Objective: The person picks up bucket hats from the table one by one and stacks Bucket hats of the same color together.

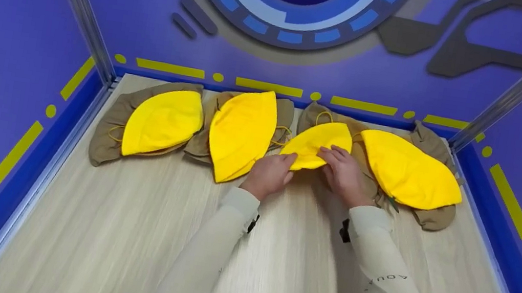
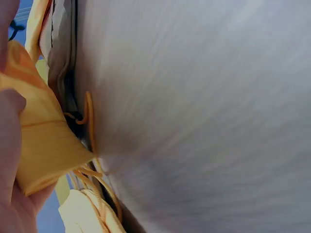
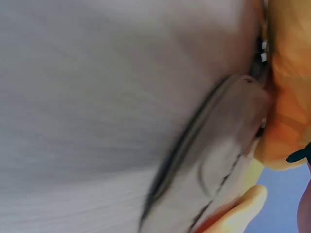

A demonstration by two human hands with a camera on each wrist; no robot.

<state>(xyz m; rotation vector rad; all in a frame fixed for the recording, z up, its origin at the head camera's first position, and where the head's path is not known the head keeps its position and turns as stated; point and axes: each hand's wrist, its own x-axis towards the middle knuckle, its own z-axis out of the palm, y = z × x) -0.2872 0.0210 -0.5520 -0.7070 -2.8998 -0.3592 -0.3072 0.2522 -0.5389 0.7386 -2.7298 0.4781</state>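
Observation:
A folded yellow cloth hat point(image 1: 317, 137) lies third from the left in a row, with a brown cloth hat point(image 1: 313, 114) beneath it. My left hand point(image 1: 267, 176) pinches its near left edge; the left wrist view has the thumb on top of the yellow cloth point(image 2: 51, 150) and fingers behind. On the near right edge, my right hand point(image 1: 347, 177) holds the cloth with fingers over the top, its thumb hidden. The hat's near edge is raised. A small green leaf-like piece point(image 3: 299, 155) shows against the yellow in the right wrist view.
More folded yellow hats lie at the left point(image 1: 166, 122), left of centre point(image 1: 242, 131) and right point(image 1: 410, 171), each over brown cloth. Thin yellow cords point(image 2: 90, 116) loop out between them. Blue panels point(image 1: 303, 70) wall the wooden tabletop point(image 1: 134, 231) at the back and sides.

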